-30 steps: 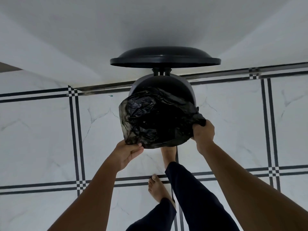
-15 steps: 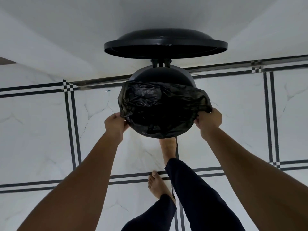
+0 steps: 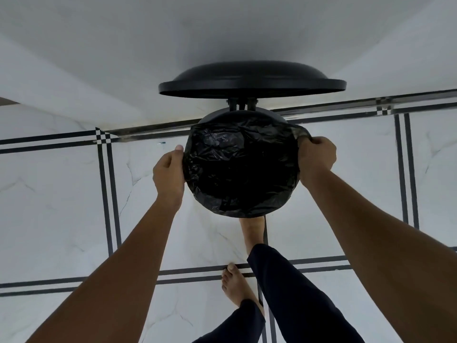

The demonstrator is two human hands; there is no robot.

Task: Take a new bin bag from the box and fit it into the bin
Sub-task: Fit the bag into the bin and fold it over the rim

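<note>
A round black pedal bin (image 3: 217, 117) stands on the tiled floor against a white wall, its lid (image 3: 252, 81) raised upright. A crinkled black bin bag (image 3: 239, 169) is spread across the bin's mouth and covers nearly all of it. My left hand (image 3: 169, 172) grips the bag's edge at the bin's left side. My right hand (image 3: 316, 157) pinches the bag's edge at the right side and pulls a flap of it outward. The box of bags is not in view.
My right foot (image 3: 253, 231) rests at the bin's base, where the pedal is hidden, and my left foot (image 3: 235, 285) stands behind it. White marble floor tiles with black double lines (image 3: 106, 194) surround the bin. The white wall (image 3: 123, 45) rises right behind it.
The bag went from hanging bunched in front of the bin to being stretched wide over its mouth. Both hands moved up and apart to the bin's sides. The view came closer.
</note>
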